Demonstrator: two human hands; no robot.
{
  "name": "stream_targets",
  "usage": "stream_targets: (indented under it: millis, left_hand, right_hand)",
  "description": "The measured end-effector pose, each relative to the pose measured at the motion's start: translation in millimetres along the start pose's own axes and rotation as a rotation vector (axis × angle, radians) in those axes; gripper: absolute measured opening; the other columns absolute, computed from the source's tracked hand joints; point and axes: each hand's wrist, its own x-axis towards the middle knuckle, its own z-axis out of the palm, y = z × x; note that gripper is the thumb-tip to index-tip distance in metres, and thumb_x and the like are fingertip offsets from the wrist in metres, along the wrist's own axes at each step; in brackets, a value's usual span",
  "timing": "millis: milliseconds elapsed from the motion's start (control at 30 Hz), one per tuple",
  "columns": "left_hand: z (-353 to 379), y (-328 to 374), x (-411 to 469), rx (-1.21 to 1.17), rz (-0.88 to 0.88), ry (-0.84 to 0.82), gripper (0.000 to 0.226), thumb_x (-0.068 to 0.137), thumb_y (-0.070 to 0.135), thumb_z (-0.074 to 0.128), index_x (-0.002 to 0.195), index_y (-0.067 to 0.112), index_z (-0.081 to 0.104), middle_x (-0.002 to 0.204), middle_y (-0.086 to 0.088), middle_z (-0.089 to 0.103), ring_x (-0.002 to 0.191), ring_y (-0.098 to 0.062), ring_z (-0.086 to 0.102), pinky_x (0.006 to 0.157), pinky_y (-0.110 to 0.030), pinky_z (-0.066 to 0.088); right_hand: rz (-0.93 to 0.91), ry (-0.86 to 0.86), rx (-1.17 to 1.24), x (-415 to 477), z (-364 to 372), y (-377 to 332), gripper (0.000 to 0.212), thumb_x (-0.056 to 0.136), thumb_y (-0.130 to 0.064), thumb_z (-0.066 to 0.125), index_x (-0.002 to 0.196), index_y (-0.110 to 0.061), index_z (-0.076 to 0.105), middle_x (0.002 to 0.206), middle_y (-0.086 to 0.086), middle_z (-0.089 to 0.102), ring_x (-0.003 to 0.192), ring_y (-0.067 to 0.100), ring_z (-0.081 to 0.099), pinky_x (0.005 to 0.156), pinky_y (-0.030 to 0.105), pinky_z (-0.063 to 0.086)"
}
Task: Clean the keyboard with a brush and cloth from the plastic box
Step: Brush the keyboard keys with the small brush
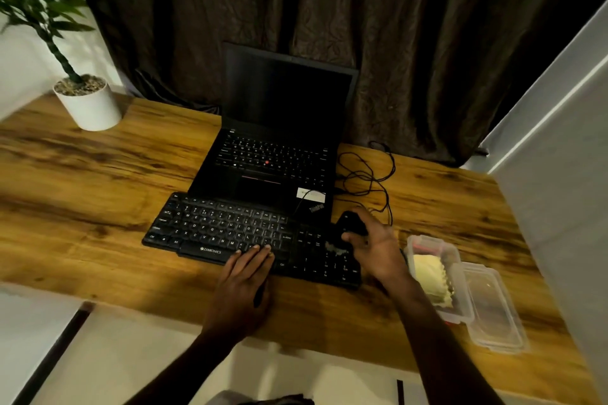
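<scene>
A black keyboard (223, 227) lies on the wooden desk in front of an open laptop. My left hand (246, 276) rests flat on the keyboard's front edge, fingers straight, near the space bar. My right hand (371, 246) grips a black brush (352, 223) over the keyboard's right end, and pale, blurred bristles touch the keys by the number pad. To the right of that hand stands the open clear plastic box (424, 243), with a yellow cloth (431, 273) inside it.
The box's clear lid (496, 309) lies at the desk's right front. A black laptop (273, 154) stands open behind the keyboard, with a tangle of black cable (368, 174) to its right. A potted plant (88, 102) sits at the far left corner. A dark curtain hangs behind.
</scene>
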Motion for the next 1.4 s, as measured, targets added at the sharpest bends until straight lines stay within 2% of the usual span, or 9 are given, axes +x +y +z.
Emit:
stream_targets:
  millis: [133,233,333,400,567,700,867,1100,1400]
  left_hand:
    - [0.7,-0.6,-1.0,0.002,0.026,0.02,0.052,0.094,0.035,0.047,0.141,0.012,0.051,0.15,-0.004,0.046,0.14,-0.021,0.039,0.117,-0.044,0.024]
    - [2.2,-1.6,-0.3,-0.004,0.033,0.03,0.052,0.093,0.034,0.05,0.14,0.012,0.052,0.149,-0.004,0.047,0.14,-0.022,0.039,0.117,-0.045,0.025]
    - [3.5,-3.1,-0.8,-0.005,0.024,0.028,0.052,0.093,0.034,0.05,0.141,0.013,0.051,0.151,-0.003,0.045,0.141,-0.021,0.038,0.118,-0.043,0.022]
    - [4.2,-3.4,-0.9,0.003,0.022,0.018,0.052,0.094,0.035,0.048,0.142,0.013,0.05,0.151,-0.003,0.045,0.141,-0.021,0.037,0.118,-0.044,0.023]
    - [3.6,-2.3,-1.2,0.02,0.015,-0.001,0.053,0.096,0.037,0.045,0.142,0.014,0.049,0.151,-0.003,0.045,0.141,-0.021,0.037,0.119,-0.044,0.022]
    - [1.6,-0.8,-0.6,0.012,-0.002,-0.013,0.053,0.094,0.037,0.046,0.143,0.014,0.049,0.151,-0.002,0.044,0.142,-0.019,0.036,0.119,-0.043,0.02]
    - [-1.3,-0.7,-0.6,0.023,-0.01,-0.051,0.058,0.091,0.038,0.046,0.144,0.017,0.047,0.154,0.002,0.04,0.143,-0.018,0.034,0.122,-0.037,0.01]
    - [-2.1,-0.5,-1.2,0.025,-0.012,-0.069,0.06,0.09,0.039,0.048,0.145,0.016,0.046,0.154,0.0,0.04,0.144,-0.018,0.032,0.123,-0.037,0.007]
    - [-2.8,0.6,0.2,0.035,-0.019,-0.069,0.058,0.091,0.038,0.045,0.144,0.016,0.047,0.153,0.0,0.042,0.142,-0.018,0.033,0.123,-0.037,0.007]
  right_hand:
    - [0.018,0.067,-0.018,9.7,0.4,3.7,0.046,0.092,-0.034,0.066,0.13,-0.048,0.045,0.118,0.009,0.063,0.086,0.024,0.064,0.064,0.033,0.06]
    - [-0.048,-0.007,-0.022,6.1,7.1,-3.3,0.042,0.092,-0.036,0.066,0.127,-0.048,0.046,0.113,0.007,0.063,0.083,0.018,0.063,0.059,0.024,0.055]
    - [-0.047,-0.076,-0.014,3.5,10.5,-7.1,0.043,0.093,-0.034,0.065,0.13,-0.049,0.046,0.115,0.0,0.058,0.099,0.015,0.059,0.068,0.023,0.055]
    - [-0.045,-0.019,0.011,4.5,4.6,-4.6,0.044,0.093,-0.029,0.066,0.132,-0.04,0.049,0.116,-0.002,0.06,0.102,0.015,0.061,0.068,0.019,0.053]
    - [0.082,0.138,-0.017,9.0,-8.3,14.6,0.047,0.093,-0.033,0.065,0.136,-0.036,0.047,0.121,0.011,0.061,0.113,0.029,0.053,0.08,0.03,0.045]
    - [-0.071,0.045,0.015,-2.9,-11.2,3.7,0.043,0.091,-0.021,0.071,0.131,-0.026,0.056,0.106,0.0,0.066,0.086,0.009,0.065,0.065,0.007,0.048]
    - [-0.059,-0.087,0.049,-16.1,-11.2,11.8,0.045,0.089,-0.027,0.072,0.129,-0.041,0.055,0.116,-0.004,0.065,0.101,0.015,0.064,0.081,0.035,0.057]
    - [0.033,0.123,0.11,-16.0,-24.7,26.6,0.044,0.092,-0.021,0.068,0.135,-0.024,0.054,0.118,0.0,0.067,0.106,0.018,0.064,0.084,0.029,0.054]
    - [-0.026,-0.044,0.102,-34.2,-8.9,25.5,0.043,0.088,-0.039,0.068,0.128,-0.042,0.054,0.117,-0.009,0.068,0.108,0.008,0.064,0.089,0.035,0.057]
